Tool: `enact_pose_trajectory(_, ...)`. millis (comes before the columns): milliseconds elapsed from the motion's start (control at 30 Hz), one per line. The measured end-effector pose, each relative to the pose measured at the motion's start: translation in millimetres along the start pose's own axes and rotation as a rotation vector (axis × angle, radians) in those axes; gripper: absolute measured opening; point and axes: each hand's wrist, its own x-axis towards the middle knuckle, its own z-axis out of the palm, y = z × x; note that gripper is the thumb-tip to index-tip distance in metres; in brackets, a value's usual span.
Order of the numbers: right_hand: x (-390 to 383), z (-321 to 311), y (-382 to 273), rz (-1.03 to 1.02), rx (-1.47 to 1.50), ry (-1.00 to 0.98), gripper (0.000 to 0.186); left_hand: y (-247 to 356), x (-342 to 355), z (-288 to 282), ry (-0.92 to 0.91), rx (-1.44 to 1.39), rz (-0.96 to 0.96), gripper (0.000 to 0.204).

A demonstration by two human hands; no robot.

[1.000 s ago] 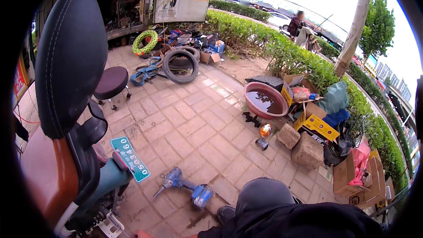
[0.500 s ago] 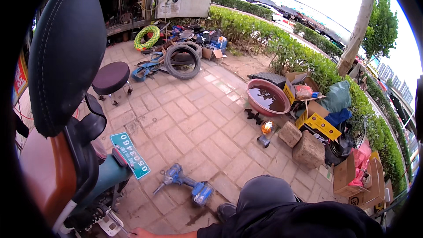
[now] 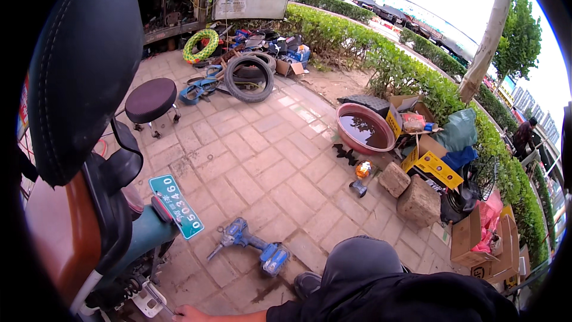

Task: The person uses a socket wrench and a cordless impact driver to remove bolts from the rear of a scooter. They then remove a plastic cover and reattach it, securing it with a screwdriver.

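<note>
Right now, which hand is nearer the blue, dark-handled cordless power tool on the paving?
Right, judging by what shows: the right hand is apart from the power tool, below and left of it in the picture. The left hand is out of view.

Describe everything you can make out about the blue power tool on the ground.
The blue power tool looks like a cordless drill or driver, in scuffed plastic. It has a bulky head, a darker grip and a blue block, probably its battery. A thin shaft sticks out toward the lower left. It lies flat on the paving, between the green plate and the shoe. No hand touches it.
</note>
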Motion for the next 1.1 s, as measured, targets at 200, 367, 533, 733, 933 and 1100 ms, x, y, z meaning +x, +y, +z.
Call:
enact_pose_trajectory(200, 13.2, -2.6, 22.3, -0.03, 0.061, -0.019, 0.023, -9.1, 14.8, -0.5, 0.216, 0.461, 0.02, 0.038)
enact_pose_trajectory(367, 3.3, -1.2, 8.2, -0.085, -0.172, 0.038, 0.027, 22.2, -7.5, 30.2, 0.242, 0.425, -0.095, 0.042)
enact_pose_trajectory(533, -1.0, -1.2, -0.6, -0.018, -0.037, -0.085, 0.026, -3.0, -1.8, -8.6, 0.0, -0.094, -0.033, 0.048)
enact_pose_trajectory(733, 25.7, 1.0, 36.2, -0.102, 0.156, -0.172, 0.025, -0.7, 9.9, -5.3, 0.178, 0.442, 0.007, 0.048)
enact_pose_trajectory(933, 5.5, 5.5, 11.7, -0.082, 0.013, -0.044, 0.029, 9.6, -1.9, 9.7, 0.273, 0.548, 0.041, 0.044)
enact_pose_trajectory(1100, 4.3, 2.3, 7.6, -0.001, -0.063, -0.037, 0.031, -7.4, -0.2, -4.9, 0.107, -0.069, 0.032, 0.035)
